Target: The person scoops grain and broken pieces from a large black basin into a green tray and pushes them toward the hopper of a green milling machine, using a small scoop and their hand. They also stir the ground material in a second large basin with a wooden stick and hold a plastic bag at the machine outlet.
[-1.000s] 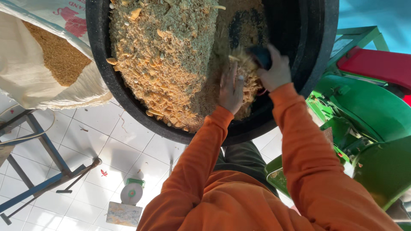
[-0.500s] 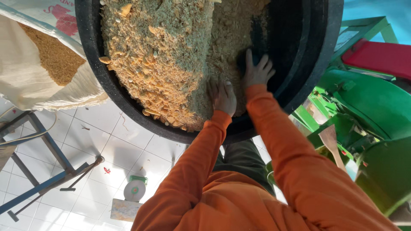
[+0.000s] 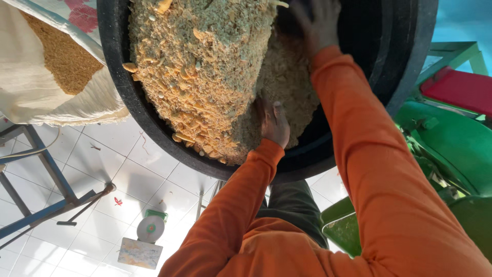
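Observation:
A large black tub [image 3: 405,61] holds a heap of yellow-green crumbly feed mix [image 3: 205,66] with pale flakes in it. Both my arms, in orange sleeves, reach into it. My left hand [image 3: 275,124] presses into the feed at the near side of the heap, with its fingertips buried in the mix. My right hand [image 3: 319,21] is farther in, at the top edge of the picture, fingers spread over the finer tan feed [image 3: 289,87]. It is blurred. Nothing shows in either hand.
A white sack [image 3: 36,87] open on brown grain [image 3: 64,56] stands at the left. Below it are a blue metal frame [image 3: 48,169] and a white tiled floor [image 3: 128,169] with a small scale [image 3: 150,229]. A green machine [image 3: 451,149] and a red part [image 3: 458,90] are at the right.
My right hand has pushed deeper across the tub, toward the top of the view. My left hand stays dug into the near side of the heap. The camera has moved closer.

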The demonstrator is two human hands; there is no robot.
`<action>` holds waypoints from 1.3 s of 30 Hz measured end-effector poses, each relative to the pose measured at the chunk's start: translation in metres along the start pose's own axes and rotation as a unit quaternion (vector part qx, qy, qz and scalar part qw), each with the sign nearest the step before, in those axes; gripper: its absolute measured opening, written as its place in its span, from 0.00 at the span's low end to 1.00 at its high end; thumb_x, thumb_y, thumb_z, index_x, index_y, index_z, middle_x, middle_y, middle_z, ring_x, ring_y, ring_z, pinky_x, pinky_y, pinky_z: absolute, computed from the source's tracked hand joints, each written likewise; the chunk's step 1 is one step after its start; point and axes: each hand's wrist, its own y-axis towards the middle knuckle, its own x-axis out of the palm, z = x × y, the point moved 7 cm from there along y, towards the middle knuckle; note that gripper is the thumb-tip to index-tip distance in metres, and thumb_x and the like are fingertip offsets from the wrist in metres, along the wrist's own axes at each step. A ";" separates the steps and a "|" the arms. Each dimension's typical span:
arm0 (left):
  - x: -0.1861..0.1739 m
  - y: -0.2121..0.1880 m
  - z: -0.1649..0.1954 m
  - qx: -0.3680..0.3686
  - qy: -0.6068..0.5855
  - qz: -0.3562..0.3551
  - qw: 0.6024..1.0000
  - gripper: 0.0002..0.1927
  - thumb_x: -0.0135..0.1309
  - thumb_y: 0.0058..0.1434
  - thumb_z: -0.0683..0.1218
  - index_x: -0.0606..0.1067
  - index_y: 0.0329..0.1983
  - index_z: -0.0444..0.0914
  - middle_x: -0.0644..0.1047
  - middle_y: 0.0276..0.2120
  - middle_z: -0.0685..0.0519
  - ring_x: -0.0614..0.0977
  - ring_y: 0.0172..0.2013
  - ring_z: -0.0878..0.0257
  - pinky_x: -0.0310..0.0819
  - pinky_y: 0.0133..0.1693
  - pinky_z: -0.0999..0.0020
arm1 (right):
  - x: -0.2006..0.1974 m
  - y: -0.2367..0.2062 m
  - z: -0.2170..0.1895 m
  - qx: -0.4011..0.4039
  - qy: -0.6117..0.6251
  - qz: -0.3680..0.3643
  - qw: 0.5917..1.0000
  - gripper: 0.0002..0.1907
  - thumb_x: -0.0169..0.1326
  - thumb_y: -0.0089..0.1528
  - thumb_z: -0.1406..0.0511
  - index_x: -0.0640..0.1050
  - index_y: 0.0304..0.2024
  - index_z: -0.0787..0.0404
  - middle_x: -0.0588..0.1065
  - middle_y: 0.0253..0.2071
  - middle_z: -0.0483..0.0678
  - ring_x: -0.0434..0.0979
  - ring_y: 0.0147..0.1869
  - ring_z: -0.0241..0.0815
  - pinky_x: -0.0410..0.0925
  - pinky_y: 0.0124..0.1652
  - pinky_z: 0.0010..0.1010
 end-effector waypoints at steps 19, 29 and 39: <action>0.026 0.003 0.072 0.228 0.209 -0.048 0.950 0.28 0.31 0.78 0.57 0.61 0.77 0.43 0.61 0.74 0.47 0.56 0.77 0.45 0.52 0.77 0.50 | -0.070 -0.131 -0.018 0.428 0.518 -0.099 0.734 0.34 0.58 0.65 0.64 0.65 0.73 0.57 0.71 0.68 0.54 0.71 0.70 0.45 0.64 0.64 0.31; 0.055 -0.034 0.121 0.485 0.272 -0.201 0.807 0.34 0.22 0.80 0.62 0.47 0.81 0.38 0.49 0.80 0.44 0.48 0.80 0.48 0.38 0.78 0.46 | -0.108 -0.168 -0.030 0.534 0.652 0.087 0.530 0.35 0.51 0.69 0.51 0.59 0.75 0.54 0.69 0.68 0.49 0.73 0.65 0.41 0.73 0.55 0.31; 0.035 -0.031 0.118 0.483 0.338 -0.106 0.801 0.33 0.22 0.78 0.64 0.54 0.80 0.47 0.52 0.79 0.48 0.53 0.79 0.49 0.39 0.78 0.46 | -0.122 -0.201 -0.039 0.492 0.736 0.181 0.428 0.35 0.48 0.70 0.49 0.59 0.75 0.54 0.69 0.68 0.49 0.73 0.66 0.42 0.73 0.57 0.34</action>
